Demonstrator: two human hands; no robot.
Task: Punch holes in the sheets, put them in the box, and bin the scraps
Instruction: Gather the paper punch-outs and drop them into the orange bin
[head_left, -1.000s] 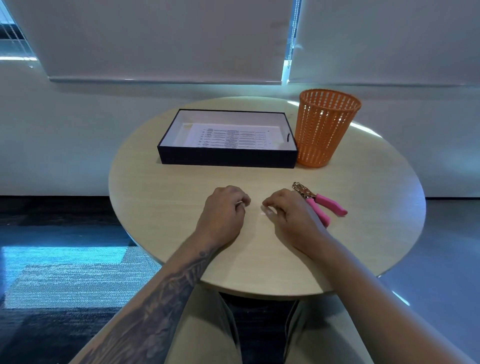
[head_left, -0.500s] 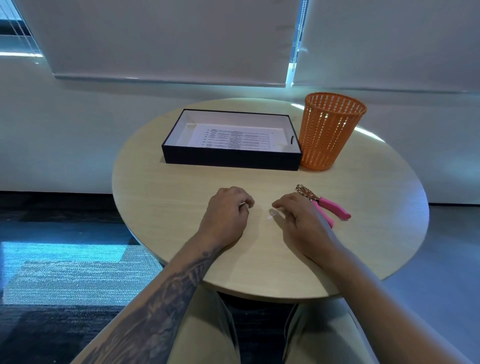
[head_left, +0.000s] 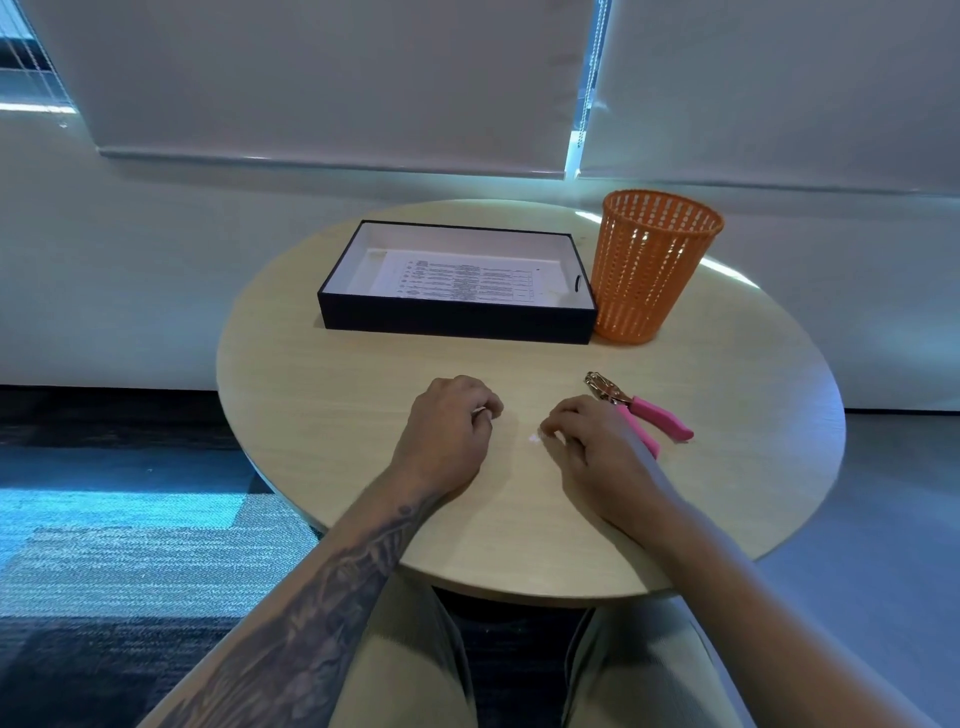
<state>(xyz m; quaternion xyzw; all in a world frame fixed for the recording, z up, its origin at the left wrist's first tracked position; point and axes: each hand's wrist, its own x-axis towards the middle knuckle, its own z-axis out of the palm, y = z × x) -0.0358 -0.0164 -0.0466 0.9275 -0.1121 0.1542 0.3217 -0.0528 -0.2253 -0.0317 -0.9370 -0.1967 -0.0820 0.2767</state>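
Observation:
My left hand (head_left: 447, 431) rests on the round table (head_left: 322, 395) with its fingers curled shut; a small white paper scrap (head_left: 481, 412) shows between the fingertips. My right hand (head_left: 592, 441) lies beside it, thumb and forefinger pinched at tiny white scraps (head_left: 535, 439) on the tabletop. A pink-handled hole punch (head_left: 641, 410) lies just behind my right hand, untouched. At the back stands a black box (head_left: 457, 319) holding a printed sheet (head_left: 462, 280). The orange mesh bin (head_left: 649, 275) stands upright against the box's right end.
The table edge runs close to my lap. A white wall with lowered blinds (head_left: 322, 83) stands right behind the table. Dark carpet (head_left: 104, 545) lies to the left, grey floor to the right.
My right hand has slid a little to the right, away from the left hand, and small white scraps now show at its fingertips. The view has shifted slightly.

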